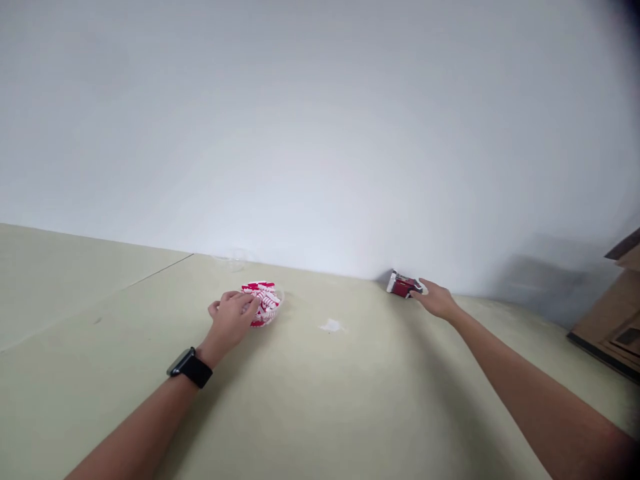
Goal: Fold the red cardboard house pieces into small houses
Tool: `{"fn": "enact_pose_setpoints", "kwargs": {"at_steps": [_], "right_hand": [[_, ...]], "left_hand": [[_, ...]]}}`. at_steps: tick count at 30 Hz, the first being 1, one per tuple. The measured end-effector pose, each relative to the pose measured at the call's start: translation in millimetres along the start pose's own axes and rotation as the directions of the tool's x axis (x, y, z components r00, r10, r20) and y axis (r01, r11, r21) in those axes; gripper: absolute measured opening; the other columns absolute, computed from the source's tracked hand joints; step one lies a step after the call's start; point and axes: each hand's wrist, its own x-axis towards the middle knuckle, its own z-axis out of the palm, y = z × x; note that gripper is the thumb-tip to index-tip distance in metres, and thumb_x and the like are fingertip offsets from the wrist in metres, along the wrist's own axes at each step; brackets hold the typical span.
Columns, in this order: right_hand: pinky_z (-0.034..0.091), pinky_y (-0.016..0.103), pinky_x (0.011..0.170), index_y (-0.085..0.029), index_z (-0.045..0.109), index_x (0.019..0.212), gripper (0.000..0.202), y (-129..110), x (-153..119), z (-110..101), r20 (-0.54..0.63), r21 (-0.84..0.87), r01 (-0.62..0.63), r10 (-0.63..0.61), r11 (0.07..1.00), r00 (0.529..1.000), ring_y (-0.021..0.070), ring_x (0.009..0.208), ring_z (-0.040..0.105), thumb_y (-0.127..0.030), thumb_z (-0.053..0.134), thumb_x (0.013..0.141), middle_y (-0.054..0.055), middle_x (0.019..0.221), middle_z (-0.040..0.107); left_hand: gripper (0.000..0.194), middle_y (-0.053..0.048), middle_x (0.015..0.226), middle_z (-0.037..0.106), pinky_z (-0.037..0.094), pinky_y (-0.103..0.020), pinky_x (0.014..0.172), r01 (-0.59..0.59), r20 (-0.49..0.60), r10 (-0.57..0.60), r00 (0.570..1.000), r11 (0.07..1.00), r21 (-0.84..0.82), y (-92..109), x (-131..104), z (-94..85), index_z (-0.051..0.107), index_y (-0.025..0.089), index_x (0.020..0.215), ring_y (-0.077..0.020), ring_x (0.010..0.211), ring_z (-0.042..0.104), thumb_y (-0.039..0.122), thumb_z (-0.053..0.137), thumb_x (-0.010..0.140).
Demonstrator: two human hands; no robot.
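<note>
**Two hands reach out across the bench**

Head view: the left hand (233, 319), a black watch (190, 367) on its wrist, curls loosely over a clear bowl of red-and-white pieces (265, 303), fingers touching them. Well apart to its right, the right hand (437, 299) grips a small red-and-white box (403, 285) by the wall (320, 133).

A pale green desk (325, 400) against a white wall; on it a bowl of red-and-white pieces (265, 301), a small red box (401, 285), a white scrap (331, 325).
</note>
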Motion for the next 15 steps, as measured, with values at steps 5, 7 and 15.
{"fn": "enact_pose_setpoints", "kwargs": {"at_steps": [5,7,15], "right_hand": [[0.051,0.047,0.102,-0.019,0.064,0.131,0.060,8.1,22.2,27.3,0.089,-0.042,-0.011,0.015,0.999,0.996,0.0378,0.122,0.065,-0.049,0.062,0.079,0.015,0.126,0.071],[0.052,0.049,0.097,-0.019,0.066,0.125,0.059,13.5,31.9,33.8,0.102,-0.067,-0.013,0.019,0.998,0.995,0.0402,0.115,0.067,-0.051,0.065,0.075,0.016,0.115,0.075],[0.050,0.051,0.090,-0.021,0.070,0.099,0.047,41.5,56.2,51.4,0.097,-0.090,-0.048,0.057,0.995,0.994,0.0434,0.109,0.067,-0.057,0.073,0.068,0.021,0.104,0.072]], "left_hand": [[0.034,0.000,0.115,0.075,0.031,-0.050,0.108,0.013,-0.002,-0.013,1.000,1.000,-0.014,2.7,-3.5,2.7,0.074,0.032,0.082,-0.0318,0.126,0.052,0.043,0.044,0.093],[0.034,-0.001,0.115,0.075,0.031,-0.051,0.109,0.026,0.002,-0.026,1.000,0.999,-0.025,3.7,-5.0,2.1,0.073,0.031,0.084,-0.0315,0.127,0.051,0.044,0.044,0.093],[0.024,-0.003,0.108,0.075,0.030,-0.053,0.111,0.052,-0.028,-0.053,0.998,0.997,-0.057,8.1,-8.3,0.3,0.068,0.028,0.080,-0.0295,0.126,0.053,0.036,0.047,0.089]]}}
